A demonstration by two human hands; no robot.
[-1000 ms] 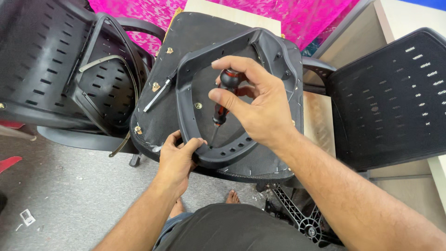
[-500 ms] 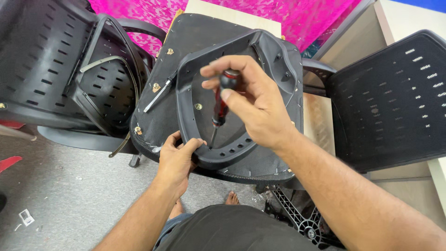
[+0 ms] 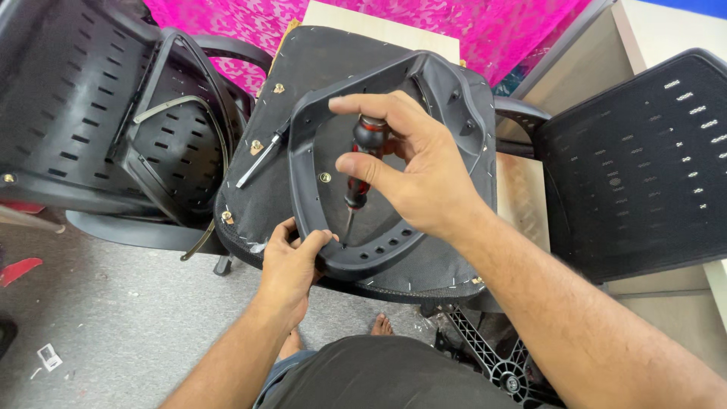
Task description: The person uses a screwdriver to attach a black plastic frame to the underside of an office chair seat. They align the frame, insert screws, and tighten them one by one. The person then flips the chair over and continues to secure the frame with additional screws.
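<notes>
An upturned chair seat (image 3: 310, 72) with black fabric underside rests in front of me. On it lies a black plastic armrest frame (image 3: 303, 151) shaped like a loop. My right hand (image 3: 413, 170) grips a red-and-black screwdriver (image 3: 362, 163), held upright with its tip down at the frame's lower edge. My left hand (image 3: 291, 265) clasps the near left corner of the frame, thumb on top. A loose silver tool (image 3: 261, 157) lies on the seat just left of the frame. Brass screw inserts (image 3: 257, 146) dot the seat.
A black perforated chair back (image 3: 91, 129) with its frame stands at the left, another black perforated chair part (image 3: 644, 167) at the right. Pink cloth (image 3: 242, 23) hangs behind. A black chair base (image 3: 500, 363) lies by my bare foot (image 3: 381, 326) on the grey floor.
My right hand's fingers have shifted round the screwdriver handle, turning it in place. The left hand has stayed on the frame.
</notes>
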